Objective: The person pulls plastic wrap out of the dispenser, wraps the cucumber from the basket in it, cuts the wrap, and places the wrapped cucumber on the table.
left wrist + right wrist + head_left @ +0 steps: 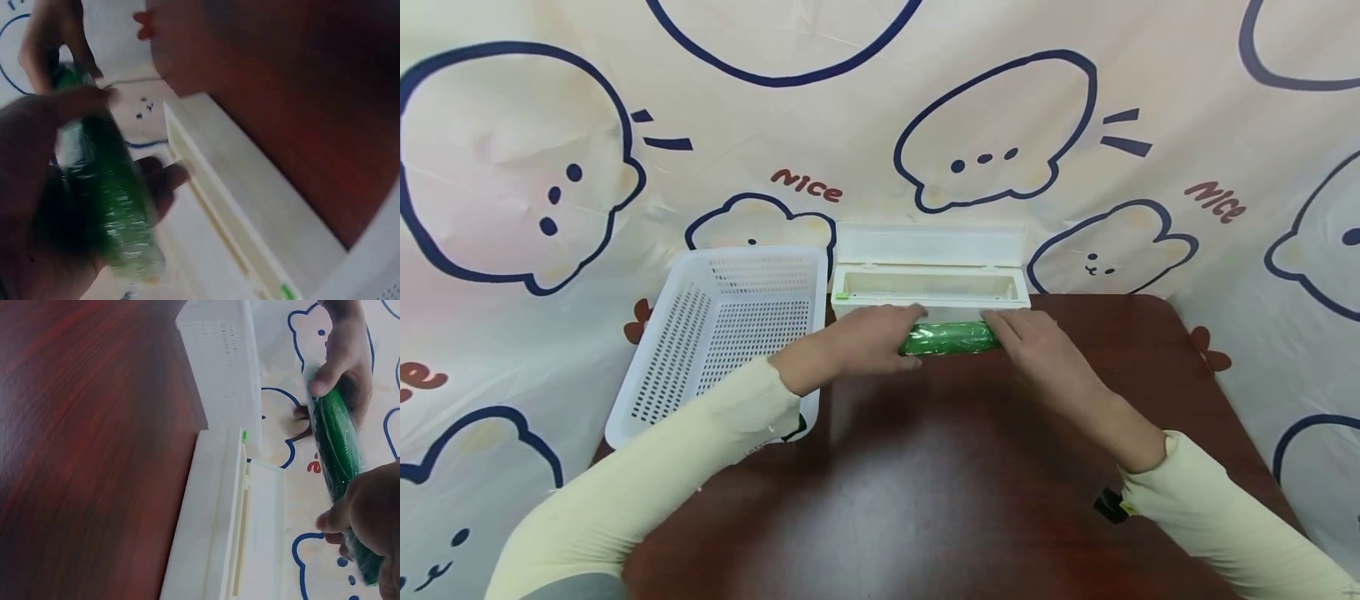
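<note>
A green cucumber (pixel 951 338) wrapped in clear plastic film is held level between both hands, in front of the white box. My left hand (pixel 876 340) grips its left end, with the thumb on the near side. Around the right end curl the fingers of my right hand (pixel 1045 354). In the right wrist view the film on the cucumber (pixel 340 434) looks glossy and wrinkled, and it reaches past the ends. Just behind the hands stands the long white box (pixel 928 272), its lid (pixel 932 245) raised; a small green piece sits at its left corner.
A white perforated basket (pixel 658 354) stands left of the box, partly behind my left forearm. Both are on a dark reddish-brown table (pixel 910 483). A cartoon-printed cloth (pixel 865 117) hangs around the back and sides.
</note>
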Demonstrator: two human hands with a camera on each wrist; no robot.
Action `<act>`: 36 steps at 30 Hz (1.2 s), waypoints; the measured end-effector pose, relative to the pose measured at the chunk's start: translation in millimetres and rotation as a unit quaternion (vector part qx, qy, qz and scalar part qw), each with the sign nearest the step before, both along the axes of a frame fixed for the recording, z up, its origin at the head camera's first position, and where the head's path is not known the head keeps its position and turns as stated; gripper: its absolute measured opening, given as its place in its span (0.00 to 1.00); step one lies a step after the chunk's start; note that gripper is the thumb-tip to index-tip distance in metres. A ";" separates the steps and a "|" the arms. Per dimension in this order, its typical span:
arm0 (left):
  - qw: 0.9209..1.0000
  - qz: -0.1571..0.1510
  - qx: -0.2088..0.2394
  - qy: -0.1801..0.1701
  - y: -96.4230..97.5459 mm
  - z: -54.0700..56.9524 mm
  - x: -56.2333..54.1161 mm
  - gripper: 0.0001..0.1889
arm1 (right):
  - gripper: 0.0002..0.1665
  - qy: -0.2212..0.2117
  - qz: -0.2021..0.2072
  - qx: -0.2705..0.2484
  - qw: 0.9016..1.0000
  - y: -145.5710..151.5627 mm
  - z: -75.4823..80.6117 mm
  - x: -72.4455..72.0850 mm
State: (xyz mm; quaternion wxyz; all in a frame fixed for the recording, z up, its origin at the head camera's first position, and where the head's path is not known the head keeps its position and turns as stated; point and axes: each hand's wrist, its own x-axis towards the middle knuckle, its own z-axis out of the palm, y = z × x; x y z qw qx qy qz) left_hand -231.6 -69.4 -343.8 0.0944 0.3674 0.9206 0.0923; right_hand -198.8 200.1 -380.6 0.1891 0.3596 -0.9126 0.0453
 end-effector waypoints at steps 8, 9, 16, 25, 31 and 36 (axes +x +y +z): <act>0.949 -0.076 -0.079 0.296 2.0 -21.5 12.9 0.04 | 0.38 -0.092 -0.032 -0.018 0.995 -5.9 4.7 6.4; 0.932 -0.085 -0.094 0.341 1.7 -23.5 14.2 0.03 | 0.37 -0.113 -0.035 -0.024 0.993 -6.2 5.5 6.3; 0.877 -0.136 -0.146 0.437 -4.4 -31.1 18.2 0.19 | 0.28 -0.295 -0.021 -0.079 0.952 1.5 10.4 -3.1; 0.941 -0.170 -0.077 0.282 -6.8 -37.3 22.1 0.41 | 0.28 -0.287 -0.026 -0.062 0.955 4.7 1.9 -3.1; 0.993 -0.043 -0.015 0.111 0.6 -40.1 24.9 0.43 | 0.40 -0.101 -0.015 -0.004 0.995 -5.1 -1.7 8.4; 0.987 -0.058 -0.050 0.138 1.4 -41.2 24.9 0.33 | 0.41 -0.084 -0.012 0.006 0.996 -7.2 -6.5 10.0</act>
